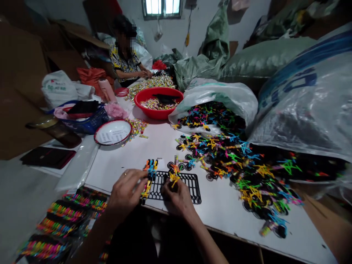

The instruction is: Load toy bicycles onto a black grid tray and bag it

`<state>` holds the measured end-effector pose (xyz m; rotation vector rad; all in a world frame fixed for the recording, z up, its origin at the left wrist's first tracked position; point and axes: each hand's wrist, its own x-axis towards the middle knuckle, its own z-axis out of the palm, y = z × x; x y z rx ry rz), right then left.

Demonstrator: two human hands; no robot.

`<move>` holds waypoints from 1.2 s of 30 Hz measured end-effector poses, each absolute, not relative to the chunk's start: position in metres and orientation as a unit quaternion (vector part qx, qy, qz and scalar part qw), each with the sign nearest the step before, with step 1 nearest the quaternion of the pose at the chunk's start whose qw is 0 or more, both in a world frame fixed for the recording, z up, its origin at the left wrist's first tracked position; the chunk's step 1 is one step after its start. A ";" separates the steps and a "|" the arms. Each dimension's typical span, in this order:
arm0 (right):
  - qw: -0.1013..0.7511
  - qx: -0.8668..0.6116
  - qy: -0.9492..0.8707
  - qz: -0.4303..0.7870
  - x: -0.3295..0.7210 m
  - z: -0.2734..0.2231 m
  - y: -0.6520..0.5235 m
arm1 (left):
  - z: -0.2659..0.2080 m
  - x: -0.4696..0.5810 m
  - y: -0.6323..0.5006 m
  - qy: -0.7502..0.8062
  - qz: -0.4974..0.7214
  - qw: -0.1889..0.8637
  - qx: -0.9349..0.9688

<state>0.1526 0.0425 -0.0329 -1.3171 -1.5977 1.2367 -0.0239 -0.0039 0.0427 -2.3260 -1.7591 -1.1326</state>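
Note:
A black slotted plastic rack (189, 187) lies at the table's near edge. Small toy bicycles in blue, orange and yellow (150, 167) stand packed at its left end. My left hand (125, 190) is closed around that end, its fingers against the bicycles; the exact grip is partly hidden. My right hand (180, 198) pinches a yellow toy bicycle (173, 177) by its dark lower part, over the middle of the rack. Just beyond the rack lie a few loose toy bicycles with candy tubes (181, 163).
A heap of toy bicycles (220, 154) spills from a white sack (220, 90) at right. A red basin (158, 115) and enamel plate (114, 132) stand farther back. Packed bicycles (66, 216) lie low at left. Another person (125, 58) works at the far end.

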 end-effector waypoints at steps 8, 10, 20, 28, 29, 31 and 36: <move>0.386 -0.434 -0.720 0.382 0.122 -0.054 0.006 | 0.021 -0.007 -0.033 -0.548 -0.289 0.038 -0.784; 0.358 -0.427 -0.753 0.349 0.124 -0.056 0.001 | 0.023 -0.006 -0.033 -0.540 -0.291 0.023 -0.790; 0.205 -0.380 -0.794 0.428 0.149 -0.035 0.030 | 0.017 -0.006 -0.039 -0.509 -0.262 0.081 -0.816; 0.053 -0.409 -0.906 0.093 0.176 0.015 0.146 | 0.030 -0.006 -0.044 -0.491 -0.296 0.081 -0.816; 0.036 -0.403 -0.910 0.092 0.178 0.016 0.154 | 0.036 -0.009 -0.043 -0.508 -0.316 0.062 -0.799; 0.034 -0.390 -0.915 0.099 0.186 0.016 0.162 | 0.047 -0.015 -0.036 -0.561 -0.369 0.022 -0.741; 0.093 -0.514 -0.852 0.042 0.220 0.010 0.141 | 0.055 -0.017 0.006 -0.577 -0.365 -0.040 -0.730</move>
